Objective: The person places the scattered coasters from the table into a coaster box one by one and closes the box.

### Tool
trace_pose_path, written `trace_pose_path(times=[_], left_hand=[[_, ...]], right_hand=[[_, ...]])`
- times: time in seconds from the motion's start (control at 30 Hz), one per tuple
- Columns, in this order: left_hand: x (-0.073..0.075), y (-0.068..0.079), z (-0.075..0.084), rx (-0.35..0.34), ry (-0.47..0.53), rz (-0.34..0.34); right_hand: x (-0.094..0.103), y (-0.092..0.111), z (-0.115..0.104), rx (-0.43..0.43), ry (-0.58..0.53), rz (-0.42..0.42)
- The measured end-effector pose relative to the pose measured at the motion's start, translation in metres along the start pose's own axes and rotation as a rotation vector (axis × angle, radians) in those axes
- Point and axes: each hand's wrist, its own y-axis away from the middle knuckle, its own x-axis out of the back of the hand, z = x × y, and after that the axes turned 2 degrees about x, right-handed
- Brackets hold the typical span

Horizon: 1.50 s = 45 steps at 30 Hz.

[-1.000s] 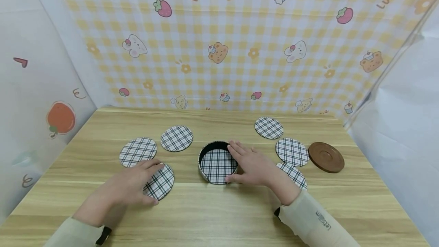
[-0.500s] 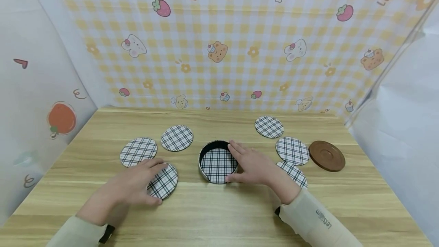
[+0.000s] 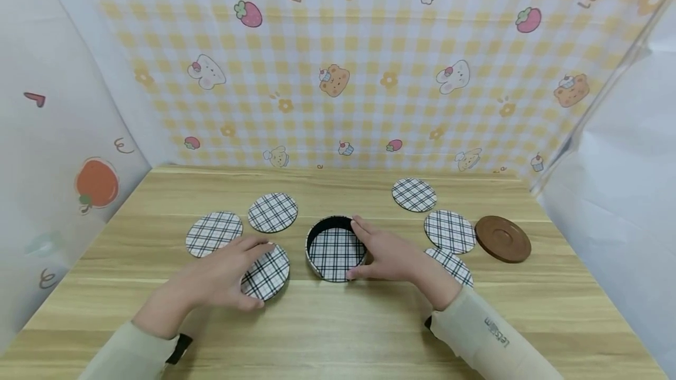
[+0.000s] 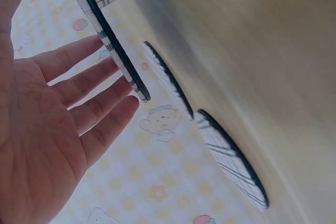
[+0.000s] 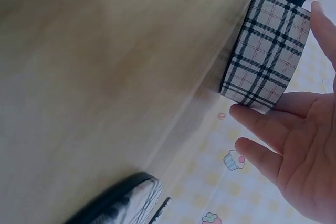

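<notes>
My left hand (image 3: 219, 277) pinches a round plaid coaster (image 3: 268, 271) by its edges, thumb on the near side and fingers on the far side. In the left wrist view this coaster stands clear of the table, its dark underside rim edge-on. Just to its right sits a round plaid coaster holder (image 3: 323, 228) with a black inner wall and a plaid disc showing at the bottom. My right hand (image 3: 391, 254) grips the holder's right side, thumb at the near rim and fingers at the far rim. The right wrist view shows the holder's plaid outer wall (image 5: 268, 51) against the fingers.
Two plaid coasters, one far left (image 3: 213, 233) and one behind (image 3: 273, 212), lie beyond my left hand. Three more lie at the right: back (image 3: 414, 194), middle (image 3: 450, 231) and front (image 3: 451, 265), the last partly behind my right forearm. A brown round disc (image 3: 503, 239) lies beside them.
My left hand has carried its coaster to the right and slightly away from me, up close to the holder, lifting it off the table. The right hand and holder have stayed put.
</notes>
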Motion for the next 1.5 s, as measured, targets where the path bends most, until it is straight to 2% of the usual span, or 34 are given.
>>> trace_pose_path(times=[0.33,0.83,1.0,1.23,1.5], left_hand=[[0.006,-0.014,0.009,-0.055,-0.006,0.025],[0.018,-0.052,0.031,-0.119,-0.006,0.012],[0.020,-0.063,0.037,-0.109,-0.018,-0.020],[0.022,-0.078,0.049,-0.077,-0.011,-0.101],[0.020,-0.095,0.054,-0.072,-0.014,-0.175]], right_hand=[[-0.003,-0.001,0.001,-0.005,-0.007,0.005],[-0.003,-0.004,0.004,-0.002,-0.007,0.005],[-0.001,-0.003,0.005,0.014,-0.021,0.010],[0.000,-0.002,0.006,0.018,-0.018,0.014],[-0.001,-0.003,0.006,0.031,0.001,0.015]])
